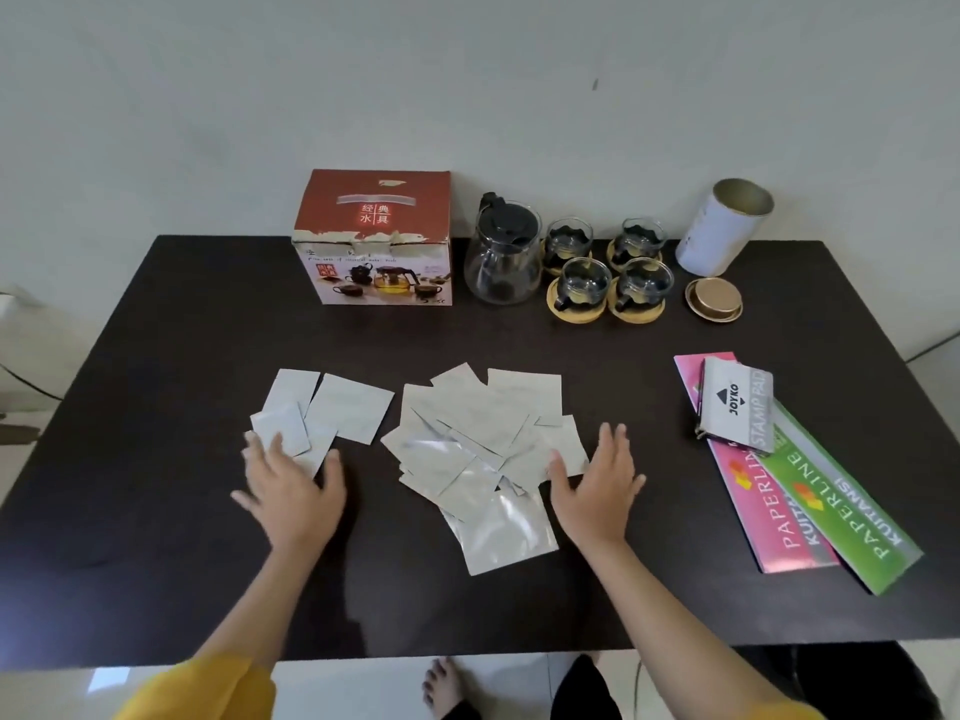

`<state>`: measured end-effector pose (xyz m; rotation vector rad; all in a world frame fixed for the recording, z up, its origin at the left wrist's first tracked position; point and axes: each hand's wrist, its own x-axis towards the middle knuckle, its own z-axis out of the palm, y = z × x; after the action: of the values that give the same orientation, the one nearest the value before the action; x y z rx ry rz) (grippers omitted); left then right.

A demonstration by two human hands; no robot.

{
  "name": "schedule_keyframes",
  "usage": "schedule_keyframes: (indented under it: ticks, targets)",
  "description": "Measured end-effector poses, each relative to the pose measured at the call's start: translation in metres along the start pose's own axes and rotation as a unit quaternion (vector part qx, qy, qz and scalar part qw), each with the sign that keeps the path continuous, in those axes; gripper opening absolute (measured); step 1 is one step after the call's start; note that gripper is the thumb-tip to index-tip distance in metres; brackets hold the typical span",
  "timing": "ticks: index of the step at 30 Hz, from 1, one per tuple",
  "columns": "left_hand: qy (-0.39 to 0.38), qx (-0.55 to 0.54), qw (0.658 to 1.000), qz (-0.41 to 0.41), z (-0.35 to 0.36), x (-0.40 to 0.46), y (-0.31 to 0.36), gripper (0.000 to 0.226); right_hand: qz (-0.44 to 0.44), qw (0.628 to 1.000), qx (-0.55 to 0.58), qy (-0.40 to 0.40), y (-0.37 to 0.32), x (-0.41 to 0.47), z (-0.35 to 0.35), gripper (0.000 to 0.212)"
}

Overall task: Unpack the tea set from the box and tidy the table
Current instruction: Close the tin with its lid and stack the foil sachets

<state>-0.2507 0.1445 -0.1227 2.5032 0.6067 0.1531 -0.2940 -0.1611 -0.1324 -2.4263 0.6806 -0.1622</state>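
Silver sachets [467, 449] lie scattered mid-table; I cannot read their faint print. My left hand [291, 485] rests flat on the smaller pile, my right hand [597, 485] spread beside the larger. Behind them stand the box [374, 241], teapot [504, 257] and cups [608, 267]; bare table [156, 356] lies left.

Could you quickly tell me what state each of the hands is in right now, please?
Left hand: open, fingers spread, fingertips on the small group of silver sachets.
Right hand: open, fingers spread, at the edge of the larger sachet pile, holding nothing.
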Motion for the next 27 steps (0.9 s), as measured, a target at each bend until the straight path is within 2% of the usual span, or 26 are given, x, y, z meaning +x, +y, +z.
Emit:
schedule_keyframes:
  ticks: [3,5,8,10,12,15,19,24,27]
  targets:
    - [-0.048,0.020,0.998,-0.034,-0.004,0.020,-0.010,0.069,0.024,1.000,-0.006,-0.010,-0.006,0.005,0.006,0.081]
    - [-0.072,0.031,0.997,0.011,0.006,0.017,0.000,0.060,0.003,1.000,0.013,-0.016,-0.023,-0.004,0.019,0.086]
    - [-0.110,-0.058,0.989,0.082,0.021,-0.006,0.030,0.057,-0.041,0.996,0.066,-0.038,-0.048,-0.018,0.037,0.088]
    - [-0.119,-0.148,0.977,0.099,0.023,-0.019,0.044,0.059,-0.052,0.989,0.129,-0.049,-0.056,-0.017,0.041,0.086]
    - [-0.098,-0.181,0.974,0.097,0.020,-0.020,0.046,0.069,-0.034,0.984,0.171,-0.027,-0.058,-0.005,0.036,0.079]
    - [-0.055,-0.095,0.988,0.111,0.015,-0.014,0.028,0.090,-0.005,0.992,0.128,-0.011,-0.058,0.030,0.025,0.071]
    - [-0.057,-0.021,0.992,0.108,0.012,-0.003,0.012,0.100,-0.015,0.992,0.074,-0.101,-0.070,0.065,0.023,0.074]
    - [-0.079,-0.012,0.995,0.055,0.021,0.019,0.029,0.093,-0.088,0.967,0.096,-0.219,-0.085,0.052,0.034,0.078]
    - [-0.073,-0.061,0.992,0.079,0.023,0.021,0.046,0.071,-0.105,0.970,0.119,-0.185,-0.076,0.029,0.027,0.086]
